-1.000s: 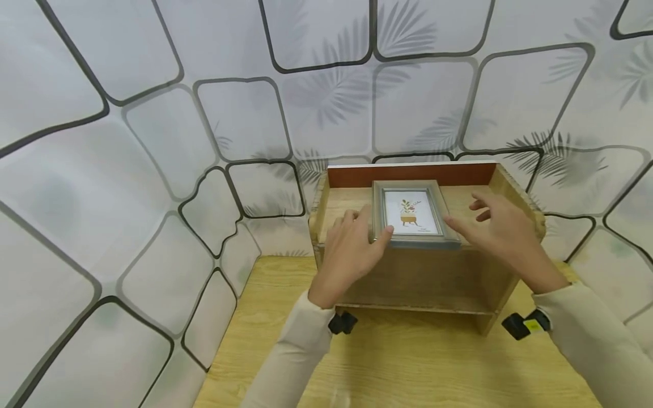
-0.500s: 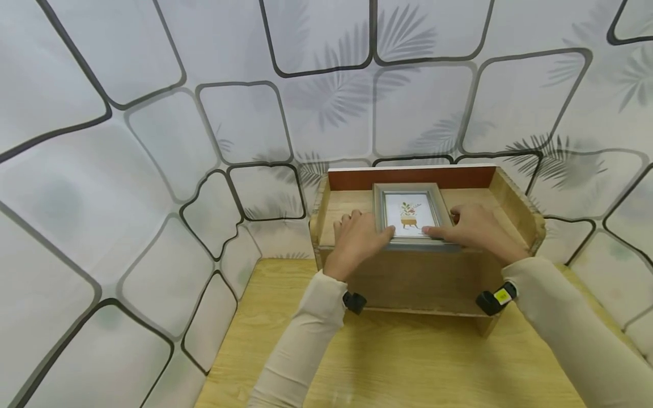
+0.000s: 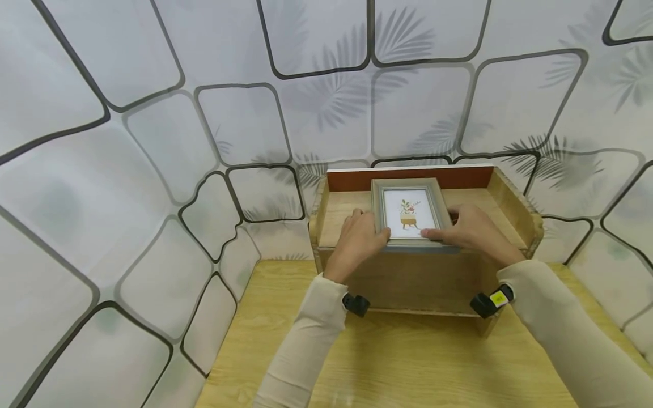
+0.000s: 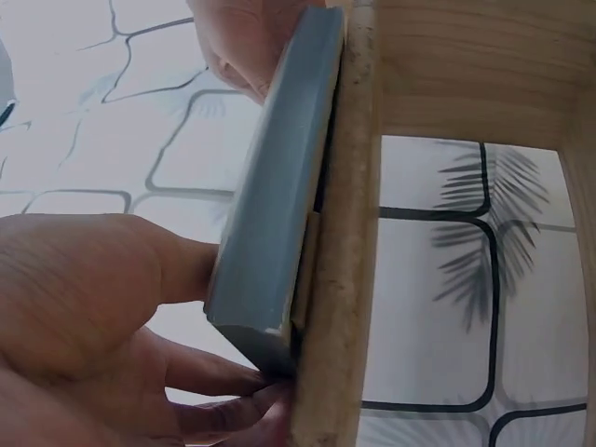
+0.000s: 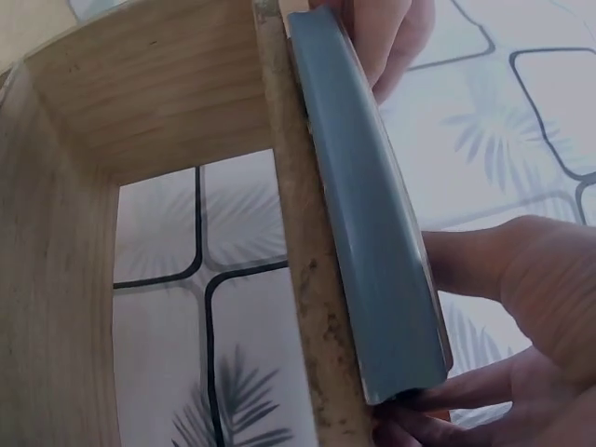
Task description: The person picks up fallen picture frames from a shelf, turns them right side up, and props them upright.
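A silver-grey picture frame (image 3: 408, 212), with a plant drawing under its pane, lies face up on the top board of a small wooden shelf (image 3: 413, 283). My left hand (image 3: 354, 243) holds its near left corner, thumb on top. At the near right corner my right hand (image 3: 476, 229) pinches it, the thumb over the front border. In the left wrist view the left hand's fingers (image 4: 219, 414) curl beneath the frame's blue-grey edge (image 4: 279, 186). The right wrist view has the right fingers (image 5: 438, 424) tucked under that edge likewise, partly hidden.
The shelf has raised side panels (image 3: 515, 209) and a reddish-brown back strip (image 3: 352, 180). It stands on a yellow wood-grain table (image 3: 408, 362). Patterned wall covering (image 3: 245, 124) rises close behind and to the left.
My right hand has come in leftward and taken hold of the frame's right corner. The left hand has tightened on the left corner. Lately the frame's far edge sits slightly higher in view.
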Tool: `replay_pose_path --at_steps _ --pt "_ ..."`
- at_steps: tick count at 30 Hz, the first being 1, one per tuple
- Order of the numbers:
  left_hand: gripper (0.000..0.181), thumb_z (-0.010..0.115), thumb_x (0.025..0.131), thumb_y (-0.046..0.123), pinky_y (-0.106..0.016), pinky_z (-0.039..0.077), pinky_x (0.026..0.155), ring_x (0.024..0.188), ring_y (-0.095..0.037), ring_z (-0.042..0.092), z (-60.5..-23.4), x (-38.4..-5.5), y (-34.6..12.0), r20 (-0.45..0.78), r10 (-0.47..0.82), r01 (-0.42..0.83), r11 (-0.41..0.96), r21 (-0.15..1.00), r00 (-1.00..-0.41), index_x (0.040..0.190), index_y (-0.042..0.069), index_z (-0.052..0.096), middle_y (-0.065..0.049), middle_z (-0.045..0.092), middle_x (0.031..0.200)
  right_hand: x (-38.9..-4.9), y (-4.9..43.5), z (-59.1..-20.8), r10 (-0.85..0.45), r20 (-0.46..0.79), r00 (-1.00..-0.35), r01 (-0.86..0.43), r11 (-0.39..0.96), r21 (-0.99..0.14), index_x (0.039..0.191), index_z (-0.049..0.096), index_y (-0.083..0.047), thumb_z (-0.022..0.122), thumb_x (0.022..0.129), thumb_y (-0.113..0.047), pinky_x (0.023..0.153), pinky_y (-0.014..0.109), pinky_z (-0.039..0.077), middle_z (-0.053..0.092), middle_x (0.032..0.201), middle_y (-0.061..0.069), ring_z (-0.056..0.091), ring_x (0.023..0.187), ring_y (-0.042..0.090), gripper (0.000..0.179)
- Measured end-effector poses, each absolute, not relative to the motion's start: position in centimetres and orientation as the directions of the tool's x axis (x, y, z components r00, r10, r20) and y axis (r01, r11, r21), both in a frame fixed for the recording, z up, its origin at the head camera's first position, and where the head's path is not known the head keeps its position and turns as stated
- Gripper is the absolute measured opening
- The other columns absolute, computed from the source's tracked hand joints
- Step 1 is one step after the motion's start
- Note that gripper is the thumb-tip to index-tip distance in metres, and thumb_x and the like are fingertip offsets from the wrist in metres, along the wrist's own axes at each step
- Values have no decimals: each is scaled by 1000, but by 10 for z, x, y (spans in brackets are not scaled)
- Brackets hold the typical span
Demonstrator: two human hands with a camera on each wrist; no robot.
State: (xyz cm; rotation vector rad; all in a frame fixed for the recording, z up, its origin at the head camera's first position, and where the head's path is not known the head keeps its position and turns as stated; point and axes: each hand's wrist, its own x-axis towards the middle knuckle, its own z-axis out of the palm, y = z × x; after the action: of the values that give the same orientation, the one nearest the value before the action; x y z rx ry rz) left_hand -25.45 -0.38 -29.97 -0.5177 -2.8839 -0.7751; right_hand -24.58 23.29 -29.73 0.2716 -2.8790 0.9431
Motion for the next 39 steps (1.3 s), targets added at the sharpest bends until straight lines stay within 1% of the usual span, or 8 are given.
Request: replay_pose_path --at_steps 4,6,9,14,21,30,33,39 --pt "29 64 98 28 -32 44 65 76 -23 49 -297 -254 -3 220 297 369 780 506 -929 82 5 57 -12 52 97 -243 231 -293 -131 229 -965 -245 764 -597 115 68 3 84 82 -42 70 36 49 71 107 22 61 88 28 58" --pt "29 65 97 27 -32 43 64 76 -23 48 -294 -254 -2 238 288 372 770 518 -928 81 5 56 -12 52 98 -242 231 -290 -118 273 -955 -260 778 -572 112 69 3 86 80 -42 71 39 50 72 105 22 63 88 29 58" --pt "30 65 97 27 -34 46 68 80 -24 51 -291 -254 2 278 269 379 770 513 -922 82 3 58 -14 55 104 -241 231 -283 -90 296 -951 -243 809 -535 119 65 10 86 78 -47 79 51 53 68 112 29 65 96 39 73" --pt "29 68 97 25 -40 50 81 93 -28 58 -286 -256 11 380 230 400 791 464 -896 102 -3 65 -18 58 112 -243 227 -271 -7 272 -962 -160 823 -545 135 45 21 87 77 -47 92 63 46 55 125 40 55 112 53 98" --pt "35 72 95 22 -38 50 80 94 -27 58 -280 -256 19 457 160 384 804 454 -875 116 -2 60 -15 56 109 -246 220 -263 96 420 -903 -194 780 -595 126 48 19 93 72 -31 87 59 46 56 113 34 55 101 45 86" --pt "60 75 93 23 -43 50 95 108 -33 61 -283 -257 27 488 113 410 720 560 -865 140 -6 51 -19 58 121 -251 216 -267 167 529 -832 -227 767 -599 128 40 15 92 73 -20 90 60 40 48 116 32 47 105 45 83" --pt "62 75 92 22 -43 51 95 107 -33 61 -284 -257 29 491 105 423 678 601 -865 141 -7 50 -19 58 121 -251 216 -269 182 561 -808 -229 780 -582 126 40 14 92 74 -20 87 59 40 46 115 31 46 103 44 80" --pt "51 74 93 24 -41 51 87 98 -30 61 -288 -258 31 520 91 451 637 625 -849 129 -6 53 -17 57 117 -254 216 -273 206 611 -764 -249 779 -575 121 40 12 93 74 -18 82 55 41 45 110 29 47 98 42 77"
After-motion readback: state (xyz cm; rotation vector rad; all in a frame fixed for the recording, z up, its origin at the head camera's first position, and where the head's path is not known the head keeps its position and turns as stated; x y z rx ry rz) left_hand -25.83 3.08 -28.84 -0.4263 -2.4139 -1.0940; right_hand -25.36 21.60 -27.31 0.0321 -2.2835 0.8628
